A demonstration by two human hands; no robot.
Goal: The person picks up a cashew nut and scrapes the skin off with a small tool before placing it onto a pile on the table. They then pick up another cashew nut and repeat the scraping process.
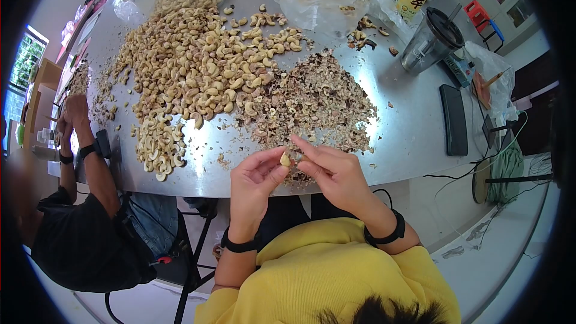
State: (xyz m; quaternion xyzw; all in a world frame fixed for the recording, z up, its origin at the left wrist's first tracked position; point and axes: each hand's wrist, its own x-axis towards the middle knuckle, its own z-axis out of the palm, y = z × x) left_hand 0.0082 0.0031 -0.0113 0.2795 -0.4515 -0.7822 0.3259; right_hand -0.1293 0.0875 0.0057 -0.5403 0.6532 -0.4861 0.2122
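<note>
I see one pale cashew (285, 159) pinched in the fingertips of the left hand (255, 180), over the metal table's (411, 126) near side. Beside it, the right hand (336, 173) grips a small thing (298, 157), unidentifiable; beyond lie husk scraps (318, 102), heaped cashews (192, 60) leftward.

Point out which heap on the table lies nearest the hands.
The brown, flaky heap, lying right by the left hand and right hand; the big cashew heap and small pale heap lie farther left.

Nut-processing workshop, metal worktable (414, 135), heaped cashews (186, 54), skin scraps (327, 96), seated co-worker (90, 240)
</note>
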